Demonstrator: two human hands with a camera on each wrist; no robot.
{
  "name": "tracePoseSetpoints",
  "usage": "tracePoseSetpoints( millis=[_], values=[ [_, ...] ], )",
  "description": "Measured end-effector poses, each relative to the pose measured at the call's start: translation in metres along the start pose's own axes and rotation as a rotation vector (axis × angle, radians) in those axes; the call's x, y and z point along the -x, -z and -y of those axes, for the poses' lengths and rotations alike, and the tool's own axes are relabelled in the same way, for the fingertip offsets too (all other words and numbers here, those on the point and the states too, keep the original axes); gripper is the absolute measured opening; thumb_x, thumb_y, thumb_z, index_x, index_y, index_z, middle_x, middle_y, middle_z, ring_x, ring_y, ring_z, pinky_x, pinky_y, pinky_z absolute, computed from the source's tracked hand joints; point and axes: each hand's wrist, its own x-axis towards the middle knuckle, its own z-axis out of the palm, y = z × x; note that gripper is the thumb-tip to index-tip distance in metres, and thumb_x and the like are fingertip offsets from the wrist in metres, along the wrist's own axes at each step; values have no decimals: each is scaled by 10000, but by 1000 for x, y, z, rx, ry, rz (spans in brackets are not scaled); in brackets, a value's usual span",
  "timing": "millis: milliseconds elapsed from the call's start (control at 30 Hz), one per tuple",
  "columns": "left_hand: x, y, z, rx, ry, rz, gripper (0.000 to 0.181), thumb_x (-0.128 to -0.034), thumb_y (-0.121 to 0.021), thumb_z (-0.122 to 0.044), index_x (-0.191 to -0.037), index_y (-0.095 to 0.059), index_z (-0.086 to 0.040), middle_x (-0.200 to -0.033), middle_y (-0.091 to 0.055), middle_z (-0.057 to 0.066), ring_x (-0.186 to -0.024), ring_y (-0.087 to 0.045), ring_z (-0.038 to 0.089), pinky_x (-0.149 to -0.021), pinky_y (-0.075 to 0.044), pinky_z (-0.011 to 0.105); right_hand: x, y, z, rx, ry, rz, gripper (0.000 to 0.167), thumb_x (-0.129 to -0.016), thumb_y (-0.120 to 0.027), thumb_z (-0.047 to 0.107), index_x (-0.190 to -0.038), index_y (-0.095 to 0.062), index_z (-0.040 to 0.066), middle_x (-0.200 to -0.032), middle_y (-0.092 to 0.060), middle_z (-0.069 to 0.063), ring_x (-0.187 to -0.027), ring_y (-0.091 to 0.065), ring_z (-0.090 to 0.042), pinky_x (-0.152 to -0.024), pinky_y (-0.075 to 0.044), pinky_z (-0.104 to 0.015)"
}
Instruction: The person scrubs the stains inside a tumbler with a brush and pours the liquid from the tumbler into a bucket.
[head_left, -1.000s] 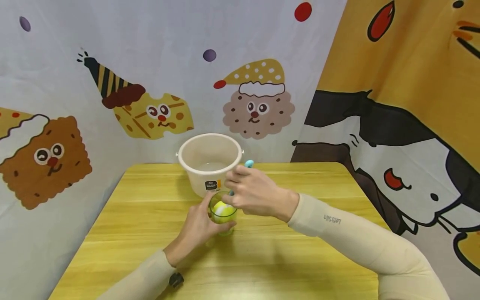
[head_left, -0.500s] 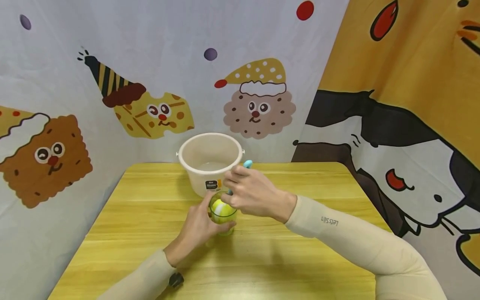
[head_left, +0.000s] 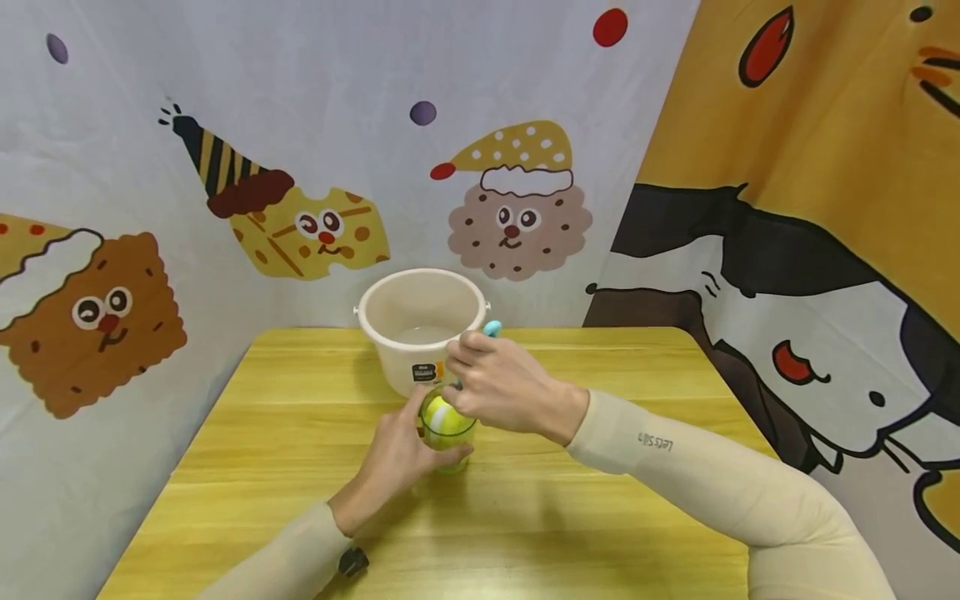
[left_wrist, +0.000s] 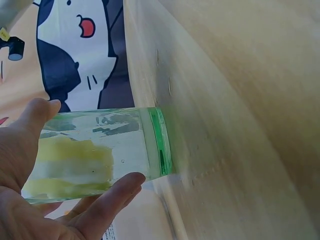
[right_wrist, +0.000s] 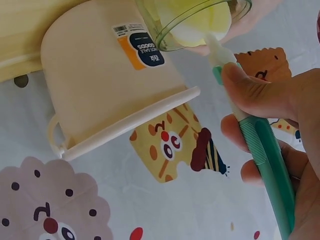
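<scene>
My left hand point(head_left: 401, 454) grips a green-tinted drinking glass point(head_left: 450, 457), thumb on one side and fingers on the other. In the left wrist view the thick base of the glass point(left_wrist: 157, 140) is at the tabletop; whether it touches is hard to tell. A sponge cup brush has its yellow-and-white head point(head_left: 447, 414) inside the glass. Its teal handle point(right_wrist: 267, 165) is held in my right hand point(head_left: 510, 387), with the thumb near the white neck point(right_wrist: 220, 52). The light-blue handle end point(head_left: 492, 328) pokes out above the knuckles.
A cream bucket point(head_left: 393, 362) with a label stands right behind the glass, near the table's back edge. The wooden table point(head_left: 570, 517) backs onto a printed cartoon cloth point(head_left: 337, 75). A small black device point(head_left: 352, 562) sits at my left wrist.
The right hand and the brush handle have shifted slightly to the left. The left hand keeps its hold on the glass, and the bucket stays in place.
</scene>
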Motion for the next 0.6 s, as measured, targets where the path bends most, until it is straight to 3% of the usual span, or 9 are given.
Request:
tracePoseSetpoints(
  millis=[200, 600],
  values=[
    [1, -1, 0, 5, 3, -1, 978, -752, -1139, -406, -1530, -593, -176, -1137, -862, 83, -935, -830, 176, -766, -660, 230, -3, 1, -2, 40, 35, 52, 103, -1042, -831, 341, -941, -855, 342, -1019, -862, 80, -1067, -649, -160, -1089, -463, -318],
    [0, 0, 1, 3, 0, -5, 1000, -744, -1138, -436, -1543, -593, -182, -1059, -852, 66, -861, -780, 134, -716, -628, 225, -9, 1, -5, 89, 103, 91, 106, -1051, -829, 361, -955, -872, 349, -1037, -883, 86, -1087, -666, -166, -1117, -455, -331]
  ],
)
